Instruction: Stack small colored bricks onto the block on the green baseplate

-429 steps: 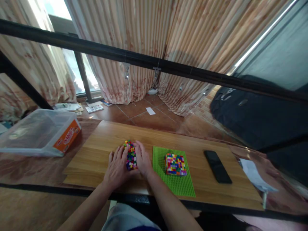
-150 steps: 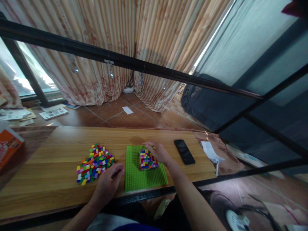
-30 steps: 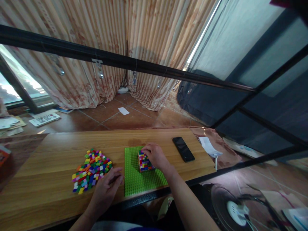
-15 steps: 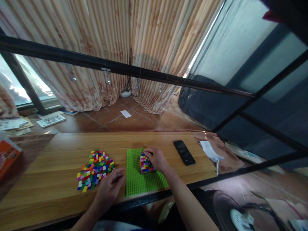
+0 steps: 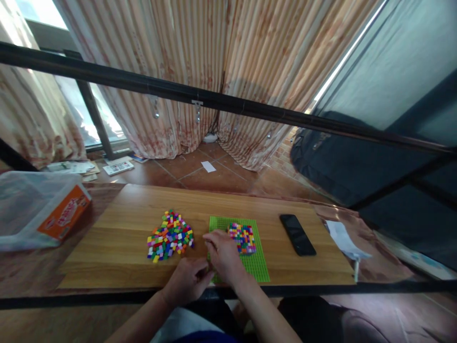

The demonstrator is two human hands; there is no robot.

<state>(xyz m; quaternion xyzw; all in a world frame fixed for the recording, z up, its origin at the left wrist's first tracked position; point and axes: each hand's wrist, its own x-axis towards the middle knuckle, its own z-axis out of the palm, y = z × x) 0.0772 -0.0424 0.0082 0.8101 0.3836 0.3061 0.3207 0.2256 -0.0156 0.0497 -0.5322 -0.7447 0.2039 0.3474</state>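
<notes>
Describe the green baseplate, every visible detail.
The green baseplate is a rectangular studded sheet, plastic by its look, lying flat on the wooden tabletop, reaching close to the person's edge. A multicoloured brick block stands on it. The right hand hides part of its left side; whether they touch is unclear.

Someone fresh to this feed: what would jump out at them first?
Probably the block of small multicoloured bricks on the green studded baseplate, beside the person's right hand. Next, the loose, equally bright brick pile on the wooden board, left of the baseplate. Farther out, a black phone lies toward the board's right end, and a clear plastic bin with an orange label sits at the far left.
</notes>
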